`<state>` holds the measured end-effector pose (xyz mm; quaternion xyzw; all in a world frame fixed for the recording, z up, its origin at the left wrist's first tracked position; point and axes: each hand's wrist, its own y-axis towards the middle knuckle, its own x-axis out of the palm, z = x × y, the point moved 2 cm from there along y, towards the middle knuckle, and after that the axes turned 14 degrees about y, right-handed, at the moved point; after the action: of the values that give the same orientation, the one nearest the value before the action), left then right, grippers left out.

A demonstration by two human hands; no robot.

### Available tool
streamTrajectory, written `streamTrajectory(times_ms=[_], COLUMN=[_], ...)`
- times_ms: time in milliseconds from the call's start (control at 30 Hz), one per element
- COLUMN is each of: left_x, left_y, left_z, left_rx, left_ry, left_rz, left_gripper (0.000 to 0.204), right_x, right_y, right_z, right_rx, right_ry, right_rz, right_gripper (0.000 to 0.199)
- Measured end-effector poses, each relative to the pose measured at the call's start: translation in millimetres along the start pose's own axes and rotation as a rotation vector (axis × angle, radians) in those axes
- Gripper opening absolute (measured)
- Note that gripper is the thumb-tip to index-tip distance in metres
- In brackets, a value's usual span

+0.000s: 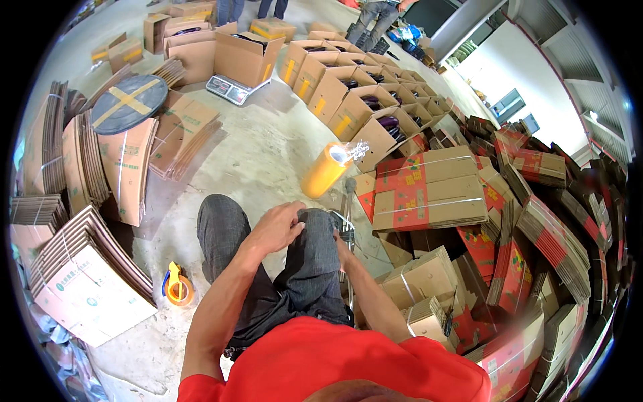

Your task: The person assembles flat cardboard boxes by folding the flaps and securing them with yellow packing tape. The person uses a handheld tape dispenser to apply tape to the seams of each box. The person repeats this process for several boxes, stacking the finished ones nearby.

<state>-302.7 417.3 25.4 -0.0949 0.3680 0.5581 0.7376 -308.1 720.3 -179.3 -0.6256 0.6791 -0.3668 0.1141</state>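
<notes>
My left hand (276, 226) lies by the inner side of my right knee, thumb and forefinger apart, with nothing visible between them. Against the outer side of that knee rests my right hand (339, 246); its fingers are mostly hidden by the grey trouser leg (315, 248). Just beyond the knees stands a yellow stack of packing tape rolls (323, 175), its clear wrap torn at the top. An orange and yellow tape dispenser (179, 288) lies on the floor to my left. Beside my right knee are thin metal bars (349, 201), partly covered.
Bundled flat cartons (90, 285) stand at left, near a round grey lid (129, 104). Open boxes (367, 128) of eggplants fill the far middle, next to a digital scale (230, 88). Strapped red and brown cartons (432, 191) pile up at right. People's legs (378, 23) show behind.
</notes>
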Motion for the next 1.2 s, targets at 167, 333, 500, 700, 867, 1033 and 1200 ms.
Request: streamTrajectory(times_ms=[167, 333, 500, 700, 867, 1033, 1200], left_x=[-11.8, -31.2, -39.1, -33.6, -19.4, -19.1, -14.8], left_y=[-16.5, -36.2, -48.2, -51.0, -47.0, -38.1, -20.9], left_z=[-15.3, -11.2, -17.2, -21.3, -24.4, -20.1, -15.0], left_rx=[-0.076, -0.111, -0.1, -0.061, 0.006, -0.061, -0.113], left_ry=[-0.014, 0.069, 0.121, 0.135, 0.173, 0.14, 0.118], left_rz=[-0.001, -0.024, -0.044, -0.043, 0.004, -0.172, -0.182], left_gripper=[0.039, 0.04, 0.039, 0.04, 0.039, 0.041, 0.043], right_x=[34.9, 36.2, 22.6, -8.3, -47.9, -45.7, 9.7], right_y=[34.7, 29.9, 32.7, 66.3, 96.7, 73.5, -2.1], right_z=[8.2, 5.5, -17.0, -45.0, -58.2, -62.1, -82.9], right_rx=[-0.209, -0.226, -0.319, -0.482, -0.589, -0.487, -0.828], right_ry=[0.176, 0.175, 0.101, -0.041, -0.21, -0.314, -0.97], right_rz=[-0.301, -0.313, -0.097, 0.227, 0.415, 0.469, 0.471], right_gripper=[0.058, 0.057, 0.056, 0.054, 0.053, 0.049, 0.035])
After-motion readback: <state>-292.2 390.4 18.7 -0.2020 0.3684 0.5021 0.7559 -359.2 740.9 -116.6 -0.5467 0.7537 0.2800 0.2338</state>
